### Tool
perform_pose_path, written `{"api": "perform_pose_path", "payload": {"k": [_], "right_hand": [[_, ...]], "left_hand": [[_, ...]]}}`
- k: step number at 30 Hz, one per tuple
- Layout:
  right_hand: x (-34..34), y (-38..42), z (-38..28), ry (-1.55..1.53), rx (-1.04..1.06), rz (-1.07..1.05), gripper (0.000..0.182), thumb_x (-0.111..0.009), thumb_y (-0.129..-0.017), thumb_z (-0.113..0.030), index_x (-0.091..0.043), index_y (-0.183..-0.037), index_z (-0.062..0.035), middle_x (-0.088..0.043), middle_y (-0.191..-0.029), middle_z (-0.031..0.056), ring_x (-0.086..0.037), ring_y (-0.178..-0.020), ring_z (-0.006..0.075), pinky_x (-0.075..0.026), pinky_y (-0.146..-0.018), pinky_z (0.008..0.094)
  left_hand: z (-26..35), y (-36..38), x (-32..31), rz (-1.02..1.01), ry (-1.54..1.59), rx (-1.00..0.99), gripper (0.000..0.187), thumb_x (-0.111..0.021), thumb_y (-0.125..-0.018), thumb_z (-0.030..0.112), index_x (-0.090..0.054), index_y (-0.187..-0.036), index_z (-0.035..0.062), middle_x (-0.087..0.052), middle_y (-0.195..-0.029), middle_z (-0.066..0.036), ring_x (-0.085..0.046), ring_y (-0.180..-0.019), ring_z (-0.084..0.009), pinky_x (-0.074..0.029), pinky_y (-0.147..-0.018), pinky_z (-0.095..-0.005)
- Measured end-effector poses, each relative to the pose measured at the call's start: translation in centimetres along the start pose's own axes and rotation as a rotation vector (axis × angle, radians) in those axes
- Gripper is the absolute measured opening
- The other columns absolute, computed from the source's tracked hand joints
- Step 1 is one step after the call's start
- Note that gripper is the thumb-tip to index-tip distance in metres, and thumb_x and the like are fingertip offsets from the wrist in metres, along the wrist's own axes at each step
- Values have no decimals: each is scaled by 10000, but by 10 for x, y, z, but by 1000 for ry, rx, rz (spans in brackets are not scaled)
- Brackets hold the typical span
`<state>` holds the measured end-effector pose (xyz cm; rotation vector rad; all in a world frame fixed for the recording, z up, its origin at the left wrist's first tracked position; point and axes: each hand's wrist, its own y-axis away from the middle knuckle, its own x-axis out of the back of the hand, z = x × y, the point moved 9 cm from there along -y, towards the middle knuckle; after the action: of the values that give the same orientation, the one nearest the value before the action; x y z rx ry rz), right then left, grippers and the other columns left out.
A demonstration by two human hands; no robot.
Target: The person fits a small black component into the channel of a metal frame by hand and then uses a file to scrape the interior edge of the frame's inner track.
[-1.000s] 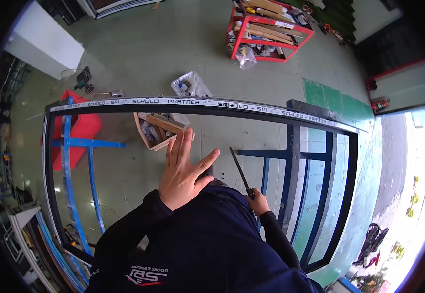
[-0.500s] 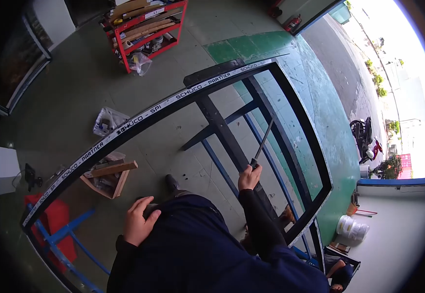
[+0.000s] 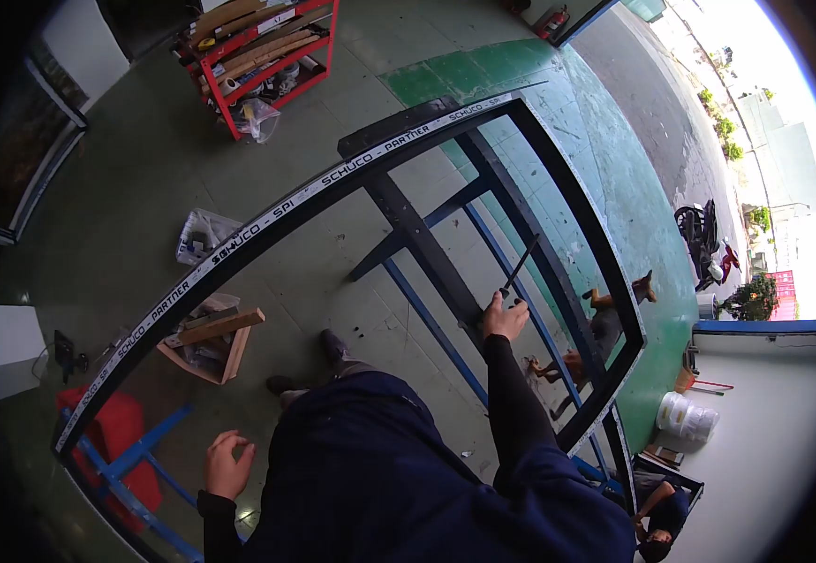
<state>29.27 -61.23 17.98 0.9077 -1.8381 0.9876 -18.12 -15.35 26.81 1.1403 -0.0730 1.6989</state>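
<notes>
My right hand is closed round the handle of a long thin screwdriver, whose shaft points up and to the right. Under it lie the dark padded bars of a blue stand. A large black frame with white printed tape along its edge rests on the stand, in front of my body. My left hand hangs at the lower left, inside the frame's outline, its fingers loosely curled and apart, holding nothing.
A red shelf cart stands at the top left. A white crate and a wooden box sit on the floor. A dog is beneath the frame's right side. Another person is at the lower right.
My left hand has moved down and left, away from my body. My right hand has shifted right with the screwdriver. The dog has come further into view at the right.
</notes>
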Motion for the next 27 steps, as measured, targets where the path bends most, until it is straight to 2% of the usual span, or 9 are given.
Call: {"api": "perform_pose_path", "payload": {"k": [4, 7, 12, 14, 15, 16, 17, 19, 27], "right_hand": [[13, 79, -54, -318, 326, -863, 427, -684, -942, -385, -609, -1108, 1, -679, -1022, 182, -662, -954, 288, -518, -859, 395], [23, 192, -55, -285, 417, -1614, 439, -632, -995, -438, -626, -1121, -18, -691, -1022, 127, -653, -1004, 216, -506, -916, 354], [22, 227, -72, -230, 451, -1719, 622, -594, -973, -574, -608, -1269, -27, -623, -1242, 180, -614, -1173, 301, -489, -1001, 398], [32, 229, -103, -275, 451, -1747, 633, -611, -969, -558, -607, -1296, -17, -599, -1283, 198, -604, -1204, 308, -479, -1026, 403], [25, 234, -111, -311, 462, -1743, 652, -647, -943, -552, -621, -1261, 16, -616, -1266, 232, -626, -1192, 351, -505, -998, 421], [24, 237, -123, -306, 505, -1700, 635, -668, -937, -523, -624, -1255, 25, -640, -1234, 234, -645, -1163, 343, -512, -986, 416], [25, 241, -143, -308, 606, -1641, 611, -701, -928, -473, -616, -1260, 33, -668, -1189, 231, -662, -1136, 328, -529, -953, 418], [45, 253, -187, -418, 640, -1621, 551, -735, -926, -374, -598, -1266, 38, -686, -1135, 205, -688, -1070, 277, -558, -876, 395], [159, 287, -314, -1126, 530, -1784, 757, -782, -909, -291, -385, -1457, 47, -684, -1020, 121, -675, -1002, 193, -539, -874, 340]], "left_hand": [[-24, 104, -60, -926, 168, 130, 146, -758, -834, 143, -762, -918, 24, -723, -1089, -183, -689, -1037, -345, -536, -878, -422], [-2, 126, -83, -1015, 288, 114, 142, -754, -841, 136, -767, -928, 25, -729, -1082, -175, -694, -1032, -332, -538, -874, -412], [4, 85, -80, -966, 132, 54, 138, -747, -852, 125, -775, -945, 26, -739, -1071, -161, -703, -1024, -311, -542, -867, -394], [-10, 53, -66, -823, 131, 133, 137, -744, -857, 120, -778, -952, 27, -743, -1067, -155, -707, -1021, -303, -543, -864, -387], [-33, 32, -61, -594, 490, 282, 358, -730, -890, 124, -703, -1240, 56, -709, -1191, -194, -684, -1110, -317, -529, -912, -360], [-16, 3, -12, -23, 728, 273, 640, -698, -933, 155, -441, -1516, 94, -586, -1376, -263, -584, -1273, -374, -482, -1016, -392], [-9, -14, 26, 271, 323, 113, 856, -690, -942, 207, -174, -1619, 119, -398, -1521, -320, -419, -1409, -437, -391, -1118, -446], [48, -39, 74, 355, -305, 20, 909, -749, -882, 299, -233, -1608, 116, -317, -1563, -318, -308, -1439, -506, -290, -1162, -552], [188, -69, 68, 316, -350, -325, 907, -820, -792, 264, -358, -1564, 384, -114, -1664, -216, -185, -1517, -456, -224, -1171, -663]]}}
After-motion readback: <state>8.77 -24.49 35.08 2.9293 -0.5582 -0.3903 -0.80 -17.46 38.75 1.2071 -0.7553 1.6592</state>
